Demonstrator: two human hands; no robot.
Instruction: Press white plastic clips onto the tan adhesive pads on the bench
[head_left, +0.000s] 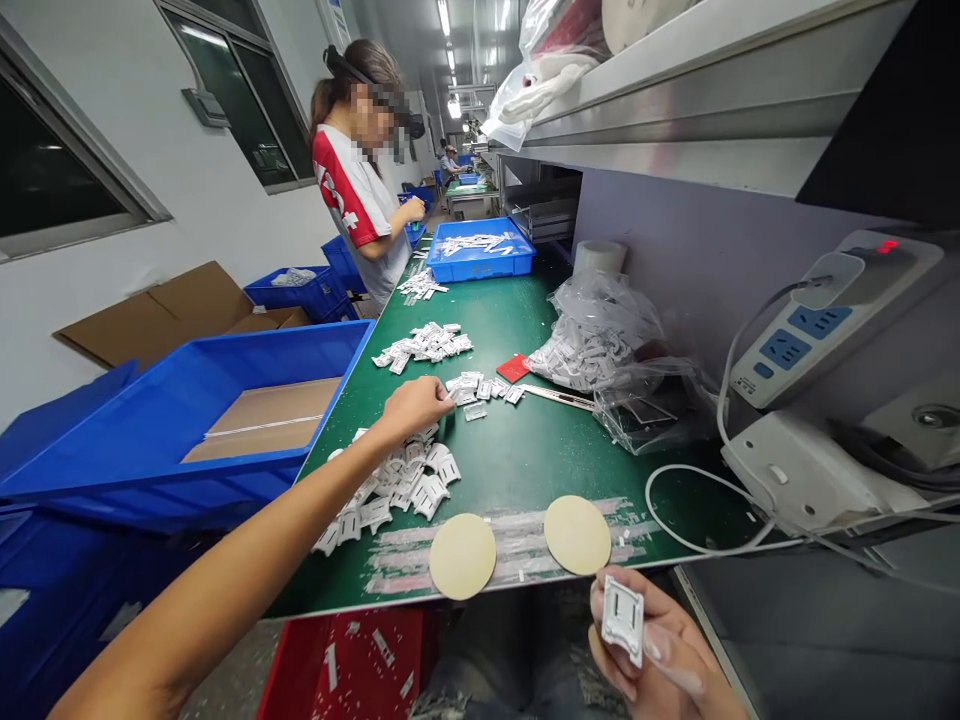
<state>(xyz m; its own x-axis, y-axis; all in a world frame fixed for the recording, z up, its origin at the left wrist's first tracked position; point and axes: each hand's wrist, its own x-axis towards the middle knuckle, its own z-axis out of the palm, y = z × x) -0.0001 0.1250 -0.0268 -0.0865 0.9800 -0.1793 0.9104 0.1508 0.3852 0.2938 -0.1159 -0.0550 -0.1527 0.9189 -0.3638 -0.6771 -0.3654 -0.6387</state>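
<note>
Between the thumb and fingers of my right hand point(667, 650) is a small white plastic part point(622, 618) with a slot in its middle, held just off the table's front edge. My left hand point(417, 408) reaches over the table with its fingers pinched together. It is beside a small cluster of white parts point(466, 386), and whatever is in its fingertips is hidden. Under my left forearm lies a larger heap of white plastic parts point(409, 475), partly covered by the arm. Two round cream discs point(463, 556) lie on worn tape strips at the front edge.
Farther back on the green table point(517, 460) are another pile of parts point(424, 345), a red square point(513, 368), a cutter knife point(559, 397), a bag of parts point(592, 335) and a blue tray point(480, 250). A power strip point(832, 310) hangs right. A co-worker point(364, 170) stands beyond a blue bin point(187, 400).
</note>
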